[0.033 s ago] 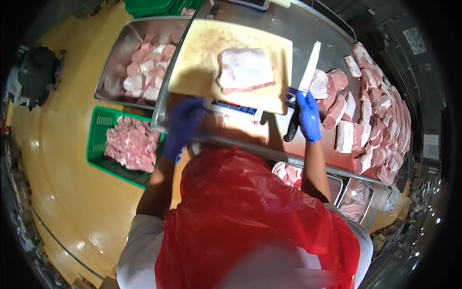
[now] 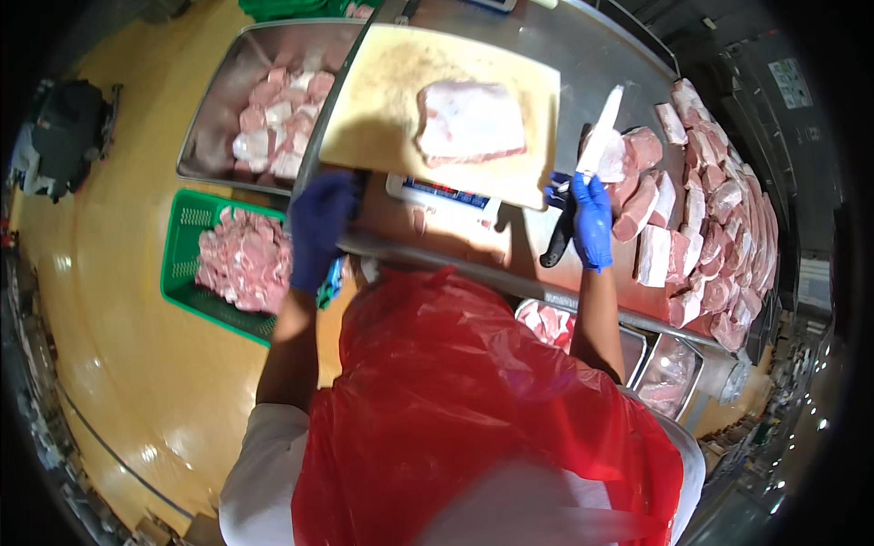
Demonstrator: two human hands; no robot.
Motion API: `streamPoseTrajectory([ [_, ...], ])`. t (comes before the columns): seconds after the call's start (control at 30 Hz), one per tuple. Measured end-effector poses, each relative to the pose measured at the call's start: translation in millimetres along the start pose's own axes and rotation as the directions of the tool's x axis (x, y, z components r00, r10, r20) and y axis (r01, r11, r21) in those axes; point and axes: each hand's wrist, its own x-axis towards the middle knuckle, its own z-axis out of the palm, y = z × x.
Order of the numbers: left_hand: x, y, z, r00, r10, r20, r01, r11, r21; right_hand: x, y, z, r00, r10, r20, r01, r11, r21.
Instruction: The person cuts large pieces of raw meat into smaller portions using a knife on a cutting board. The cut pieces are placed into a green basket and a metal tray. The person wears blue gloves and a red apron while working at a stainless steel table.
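In my right hand (image 2: 594, 227), gloved in blue, is a long knife (image 2: 603, 136) with a pale blade and a black handle. Its blade points away from me, right of the cutting board (image 2: 360, 118), beside some cut meat pieces (image 2: 642, 150). On the cream board lies a thick slab of meat (image 2: 472, 118) with a whitish upper face. My left hand (image 2: 319, 232), also in a blue glove, is off the board at the table's left edge, near the green basket. Its fingers are dark and blurred, so their pose is unclear.
Left of the table stand a metal bin (image 2: 214, 136) with meat chunks and a green basket (image 2: 218, 318) of trimmings. Below the board is a white device with a display panel (image 2: 487, 214). Several meat pieces (image 2: 719, 209) crowd the table's right end. Metal trays (image 2: 687, 387) sit below its edge.
My left hand has moved left, away from the white device and toward the green basket. The knife tip has swung slightly to the right. The slab remains on the board.
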Motion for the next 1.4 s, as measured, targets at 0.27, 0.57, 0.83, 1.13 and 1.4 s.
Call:
streamPoseTrajectory([
  [0.27, 41.3, -3.3, 28.5, 0.916, 0.398, 0.052, -0.362, 0.763, 0.536, 3.3, -38.6, 84.4, 0.979, -0.116, 0.168, 0.192, 0.799, -0.569],
  [0.57, 62.3, -24.0, 110.8, 0.969, 0.22, -0.111, -0.194, 0.959, 0.204, 1.7, -9.4, 166.9, 0.831, -0.137, 0.539, 0.547, 0.372, -0.75],
  [0.83, 47.8, -27.0, 91.6, 0.956, 0.254, -0.15, -0.176, 0.899, 0.402, -49.7, -4.0, 24.7, 0.814, 0.209, 0.543, 0.571, -0.109, -0.814],
  [1.13, 29.3, -25.5, 62.9, 0.996, -0.083, -0.022, 0.084, 0.995, 0.058, -40.5, -27.2, 85.3, 0.742, -0.069, 0.666, 0.67, 0.082, -0.738],
  [1.4, 31.3, -41.3, 12.6, 0.998, -0.03, -0.05, 0.036, 0.992, 0.124, -39.5, -25.1, 68.2, 0.811, 0.211, 0.546, 0.57, -0.074, -0.818],
])
